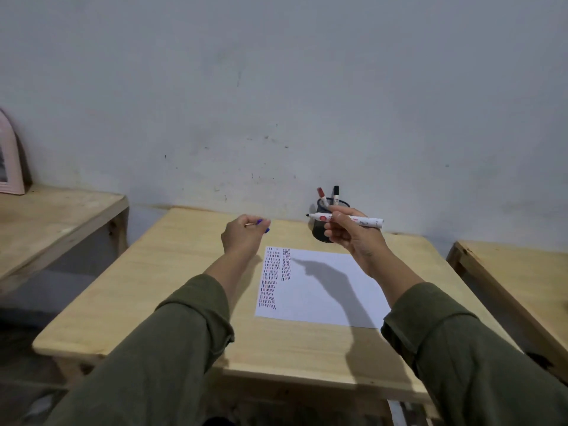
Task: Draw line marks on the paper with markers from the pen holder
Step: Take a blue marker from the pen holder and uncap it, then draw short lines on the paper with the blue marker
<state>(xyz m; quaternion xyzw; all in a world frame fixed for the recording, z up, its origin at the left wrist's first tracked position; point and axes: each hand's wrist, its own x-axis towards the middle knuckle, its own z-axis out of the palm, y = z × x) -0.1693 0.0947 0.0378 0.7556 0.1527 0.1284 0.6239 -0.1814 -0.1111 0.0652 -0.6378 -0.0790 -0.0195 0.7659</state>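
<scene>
A person in olive-green sleeves held both hands above a pale, smooth-grained wooden table [172, 290]. The right hand [350, 232] gripped an uncapped white marker [347, 218] with a red dot on its barrel, lying level in the fingers, its dark tip pointing left. The left hand [242, 236] was curled narrow, fingers pinched on something small that could not be made out; the nails were painted purple. A white sheet of paper [319, 290] lay flat on the table below the hands, short dashes in dark and red ink ranked in columns along its left side, the arm's shadow falling across it. Behind the right hand, partly hidden by it, stood a dark round pen holder [319, 233] near the scuffed grey wall [276, 87], holding a red-capped marker [321, 194] and a black-capped marker [336, 193]. Similar wooden tables flanked the scene; a pink frame [10, 155] leaned at far left.
</scene>
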